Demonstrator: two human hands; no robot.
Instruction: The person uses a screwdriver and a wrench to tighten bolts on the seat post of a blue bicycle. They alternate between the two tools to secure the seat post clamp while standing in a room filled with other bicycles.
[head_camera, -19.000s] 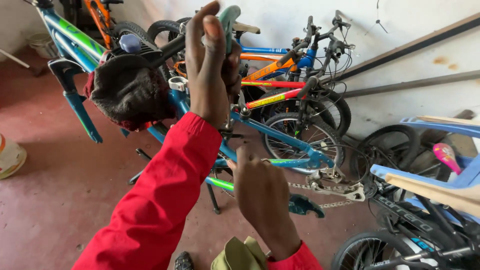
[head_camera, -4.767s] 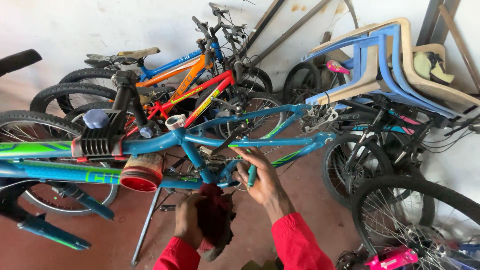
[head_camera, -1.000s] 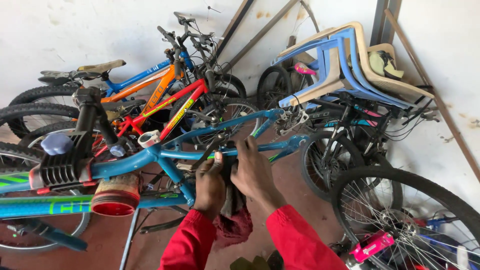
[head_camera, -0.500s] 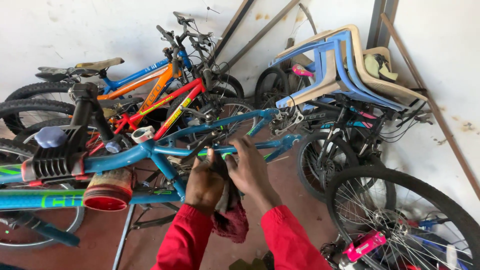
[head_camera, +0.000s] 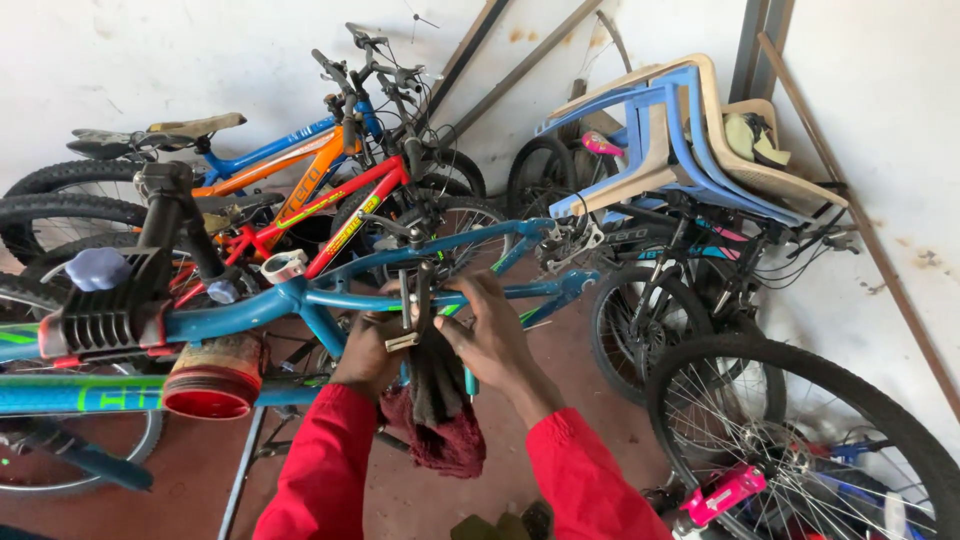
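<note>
Both hands, left (head_camera: 368, 352) and right (head_camera: 497, 335), close around a dark red rag (head_camera: 437, 425) against the blue bike frame (head_camera: 330, 299).

The floor (head_camera: 590, 430) is a worn reddish-brown surface, seen below and to either side of the hands (head_camera: 440, 345). A bunch of bikes is parked on it: a spoked wheel (head_camera: 800, 440) right of the hands, another tyre (head_camera: 640, 330) just beyond, and a stand leg (head_camera: 240, 480) planted on the left.
</note>
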